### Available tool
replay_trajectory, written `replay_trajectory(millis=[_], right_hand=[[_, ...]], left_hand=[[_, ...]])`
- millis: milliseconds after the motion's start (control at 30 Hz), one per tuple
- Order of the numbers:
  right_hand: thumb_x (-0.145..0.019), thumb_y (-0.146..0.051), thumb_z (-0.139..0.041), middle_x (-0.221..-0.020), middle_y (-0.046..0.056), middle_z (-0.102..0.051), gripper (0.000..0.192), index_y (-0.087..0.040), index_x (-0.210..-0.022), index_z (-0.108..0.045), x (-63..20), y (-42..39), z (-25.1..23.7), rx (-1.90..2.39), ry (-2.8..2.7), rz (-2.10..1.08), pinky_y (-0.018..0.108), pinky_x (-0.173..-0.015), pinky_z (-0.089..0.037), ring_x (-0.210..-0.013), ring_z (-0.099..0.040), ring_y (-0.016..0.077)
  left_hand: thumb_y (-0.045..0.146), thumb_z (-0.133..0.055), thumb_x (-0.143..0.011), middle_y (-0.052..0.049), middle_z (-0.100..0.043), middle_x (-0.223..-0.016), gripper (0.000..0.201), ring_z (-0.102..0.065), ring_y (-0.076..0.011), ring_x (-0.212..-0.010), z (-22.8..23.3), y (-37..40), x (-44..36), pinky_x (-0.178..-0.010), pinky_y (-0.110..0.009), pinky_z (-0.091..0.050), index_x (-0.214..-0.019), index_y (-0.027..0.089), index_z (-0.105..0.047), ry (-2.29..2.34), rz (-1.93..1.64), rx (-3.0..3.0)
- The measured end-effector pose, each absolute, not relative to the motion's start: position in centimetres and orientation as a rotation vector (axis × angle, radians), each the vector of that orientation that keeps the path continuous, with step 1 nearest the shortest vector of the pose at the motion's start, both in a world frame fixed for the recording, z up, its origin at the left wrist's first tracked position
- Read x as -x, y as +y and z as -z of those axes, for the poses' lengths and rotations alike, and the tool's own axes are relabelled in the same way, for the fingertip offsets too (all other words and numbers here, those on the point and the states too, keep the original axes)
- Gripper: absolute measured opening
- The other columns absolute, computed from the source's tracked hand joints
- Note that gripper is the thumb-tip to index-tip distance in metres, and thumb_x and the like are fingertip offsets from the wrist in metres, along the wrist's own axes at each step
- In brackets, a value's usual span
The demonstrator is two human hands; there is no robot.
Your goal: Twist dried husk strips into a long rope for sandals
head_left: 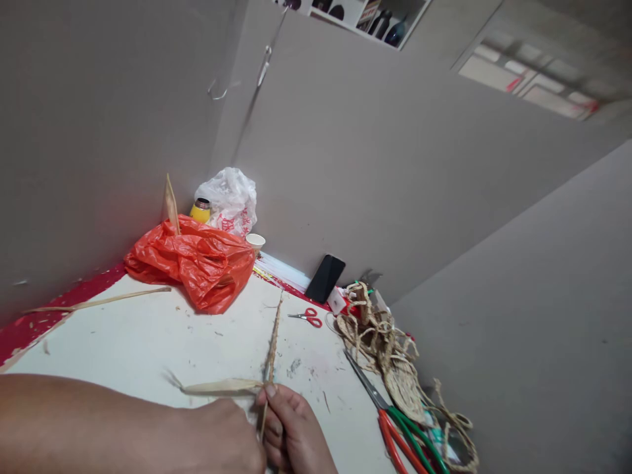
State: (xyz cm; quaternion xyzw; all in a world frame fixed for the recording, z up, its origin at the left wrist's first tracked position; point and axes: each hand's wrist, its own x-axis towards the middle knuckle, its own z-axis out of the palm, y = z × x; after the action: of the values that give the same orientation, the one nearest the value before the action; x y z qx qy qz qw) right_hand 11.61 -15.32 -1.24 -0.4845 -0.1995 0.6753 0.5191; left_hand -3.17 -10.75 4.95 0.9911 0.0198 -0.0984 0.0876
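A thin braided straw cord [274, 336] runs away from me across the white tabletop. My right hand [299, 428] pinches it near its lower end between thumb and fingers. From under that thumb a pale dried leaf strip [222, 386] sticks out to the left, frayed at its tip. My left hand [230, 434] is curled closed just beside the right one, low in view, with its forearm reaching in from the left. The left fingertips are hidden, so what they grip cannot be made out.
Large shears [395, 421] with red and green handles lie at right, beside heaped straw braid [395, 355]. Small red scissors [309, 317] and a black phone [326, 278] are farther back. A red plastic bag [197, 260], white bag [230, 197] and paper cup [255, 241] stand near the wall.
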Motion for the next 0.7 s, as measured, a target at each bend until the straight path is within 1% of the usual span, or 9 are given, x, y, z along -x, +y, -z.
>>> replay_trajectory(millis=[67, 133, 200, 233, 267, 333, 400, 533, 700], right_hand=[[-0.058, -0.049, -0.078, -0.034, -0.013, -0.031, 0.042, -0.015, -0.064, -0.054, -11.7, -15.2, 0.9, 1.134, -0.472, -1.639, 0.012, -0.029, -0.007, -0.029, -0.011, -0.0016], [-0.058, -0.05, -0.077, -0.034, -0.013, -0.032, 0.042, -0.016, -0.062, -0.052, -11.9, -15.2, 0.7, 1.1, -0.476, -1.649, 0.012, -0.028, -0.008, -0.028, -0.012, -0.0016], [-0.06, -0.05, -0.077, -0.035, -0.013, -0.033, 0.042, -0.016, -0.062, -0.053, -12.0, -15.1, 0.8, 1.079, -0.484, -1.649, 0.013, -0.028, -0.009, -0.028, -0.012, -0.0013], [-0.06, -0.05, -0.076, -0.035, -0.013, -0.033, 0.041, -0.015, -0.063, -0.054, -12.0, -15.0, 0.8, 1.07, -0.487, -1.646, 0.013, -0.027, -0.009, -0.028, -0.012, -0.0011], [-0.061, -0.05, -0.076, -0.035, -0.012, -0.034, 0.041, -0.015, -0.065, -0.055, -12.1, -15.0, 1.0, 1.062, -0.491, -1.646, 0.013, -0.027, -0.009, -0.028, -0.012, -0.001], [-0.062, -0.05, -0.075, -0.035, -0.012, -0.035, 0.041, -0.015, -0.066, -0.055, -12.2, -14.9, 1.1, 1.049, -0.499, -1.653, 0.013, -0.027, -0.008, -0.028, -0.012, -0.001], [-0.061, -0.051, -0.075, -0.036, -0.012, -0.035, 0.042, -0.015, -0.064, -0.054, -12.3, -14.8, 1.2, 1.061, -0.512, -1.665, 0.014, -0.028, -0.007, -0.027, -0.013, -0.0009], [-0.061, -0.054, -0.074, -0.037, -0.012, -0.036, 0.043, -0.017, -0.067, -0.053, -12.4, -15.0, 0.8, 1.166, -0.555, -1.663, 0.015, -0.029, -0.008, -0.029, -0.015, 0.0006], [-0.07, -0.056, -0.065, -0.039, -0.012, -0.03, 0.041, -0.017, -0.07, -0.052, -12.9, -15.2, 0.5, 1.3, -0.719, -1.611, 0.018, -0.034, -0.009, -0.033, -0.016, 0.0032]], left_hand=[[0.014, -0.057, -0.07, -0.001, -0.06, -0.051, 0.013, -0.048, -0.0146, -0.045, -6.6, -10.1, 3.6, -0.048, -0.027, -0.032, -0.062, 0.019, -0.064, 0.135, 0.176, -2.74], [0.017, -0.05, -0.075, 0.0, -0.061, -0.055, 0.017, -0.045, -0.0123, -0.047, -7.5, -8.8, 3.6, -0.049, -0.025, -0.032, -0.066, 0.021, -0.064, 0.414, -0.115, -2.515], [0.018, -0.039, -0.079, -0.001, -0.062, -0.064, 0.024, -0.046, -0.0118, -0.053, -7.2, -7.1, 3.1, -0.051, -0.023, -0.032, -0.076, 0.019, -0.063, 0.642, -0.291, -2.386], [0.019, -0.04, -0.078, -0.001, -0.061, -0.066, 0.022, -0.047, -0.0118, -0.056, -6.7, -6.4, 2.7, -0.052, -0.022, -0.033, -0.078, 0.018, -0.062, 0.74, -0.367, -2.27], [0.021, -0.043, -0.075, 0.0, -0.061, -0.068, 0.02, -0.048, -0.0118, -0.058, -5.9, -5.8, 2.3, -0.055, -0.022, -0.034, -0.083, 0.017, -0.061, 0.765, -0.379, -2.125], [0.026, -0.046, -0.073, 0.0, -0.059, -0.067, 0.023, -0.048, -0.0117, -0.058, -4.1, -5.3, 1.5, -0.056, -0.022, -0.037, -0.089, 0.016, -0.058, 0.704, -0.213, -1.758], [0.028, -0.046, -0.072, 0.002, -0.055, -0.063, 0.022, -0.047, -0.0109, -0.054, -2.6, -5.4, 0.9, -0.055, -0.023, -0.038, -0.086, 0.015, -0.057, 0.652, -0.079, -1.525], [0.027, -0.046, -0.072, 0.002, -0.056, -0.066, 0.017, -0.048, -0.0109, -0.061, -1.9, -6.0, 0.9, -0.059, -0.022, -0.037, -0.075, 0.015, -0.058, 0.66, -0.153, -1.611], [0.027, -0.043, -0.078, 0.002, -0.058, -0.067, 0.021, -0.049, -0.0103, -0.063, -2.4, -5.6, 1.2, -0.061, -0.02, -0.037, -0.069, 0.015, -0.057, 0.581, -0.148, -1.703]])
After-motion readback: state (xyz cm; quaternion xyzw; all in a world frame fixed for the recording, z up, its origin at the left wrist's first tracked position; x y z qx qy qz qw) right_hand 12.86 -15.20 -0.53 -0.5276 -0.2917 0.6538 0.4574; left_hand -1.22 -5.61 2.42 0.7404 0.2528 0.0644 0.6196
